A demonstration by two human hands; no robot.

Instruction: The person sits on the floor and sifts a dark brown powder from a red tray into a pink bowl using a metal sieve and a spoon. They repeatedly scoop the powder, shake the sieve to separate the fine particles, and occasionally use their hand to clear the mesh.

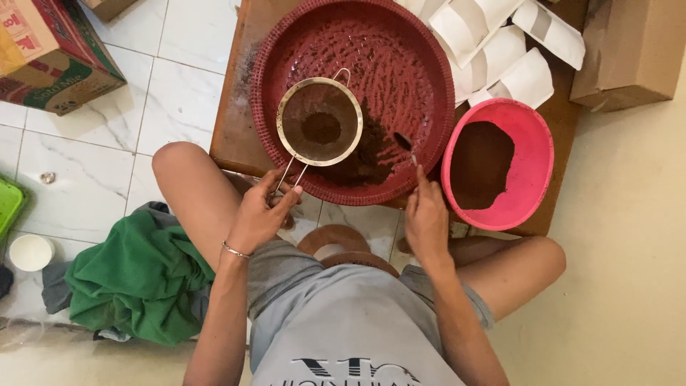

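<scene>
Metal sieve (319,121) in left-hand fingers (275,189), one spoon (404,143) in right-hand fingers (421,187), above one red tray (429,78).

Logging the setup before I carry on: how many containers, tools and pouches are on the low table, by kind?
Red tray: 1
Pink bowl: 1
Sieve, in left hand: 1
Spoon, in right hand: 1
White pouches: at least 5, overlapping, some cut off
Total: at least 9
</scene>
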